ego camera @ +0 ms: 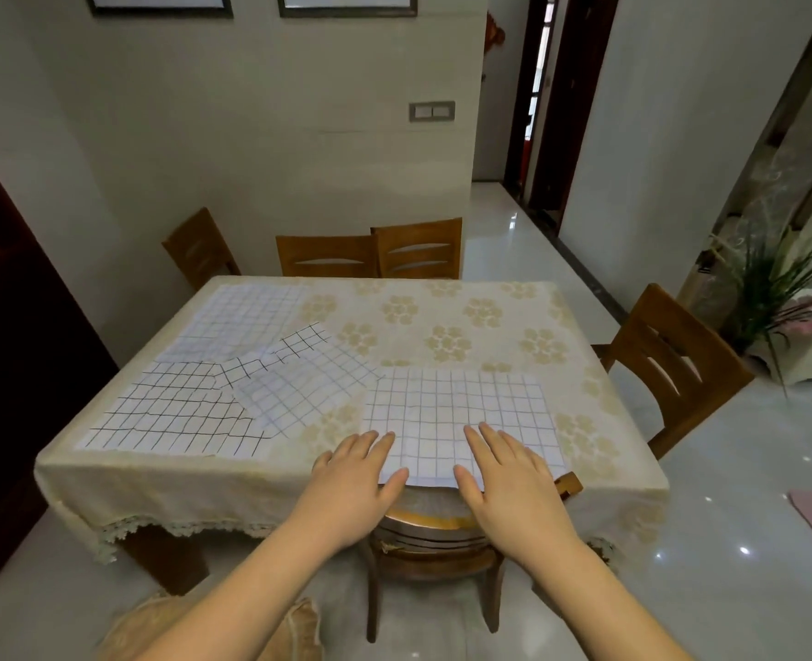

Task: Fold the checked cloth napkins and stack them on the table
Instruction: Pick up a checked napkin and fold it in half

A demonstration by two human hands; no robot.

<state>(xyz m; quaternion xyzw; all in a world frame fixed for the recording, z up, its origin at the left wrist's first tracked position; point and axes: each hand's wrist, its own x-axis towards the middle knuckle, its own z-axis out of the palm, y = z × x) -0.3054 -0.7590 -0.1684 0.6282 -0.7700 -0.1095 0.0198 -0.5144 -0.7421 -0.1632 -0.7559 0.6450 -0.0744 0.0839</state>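
Cream cloth with pale gold flower prints covers the counter [489, 322], its lace hem hanging over the near edge. Wooden chairs ring it: three along the far side [199, 245] [325, 257] [418, 250], one at the right [671, 364], and one tucked under the near edge [432, 541] between the person's forearms. A potted plant [771, 288] stands by the right wall, a dark cabinet [8, 355] fills the left, and a grey double wall switch [432, 111] sits on the wall behind.

Five checked napkins lie on the counter, all white with thin grid lines. The nearest napkin [461, 412] has blue lines and lies flat and open at the near edge, its front border just over the rim. Left of it a second blue-lined napkin [299, 393] lies at an angle, overlapping a black-lined napkin [170, 417] spread at the near left corner. A smaller black-lined piece [294, 348] shows partly from beneath the angled one, and a faint blue-lined napkin [237, 322] lies flat at the far left.

Both hands rest on the nearest napkin with fingers straight and spread. The left hand [354, 474] presses its near left corner, partly on the bare tablecloth; the right hand [509, 474] lies palm down on its near right part. Neither pinches the fabric.
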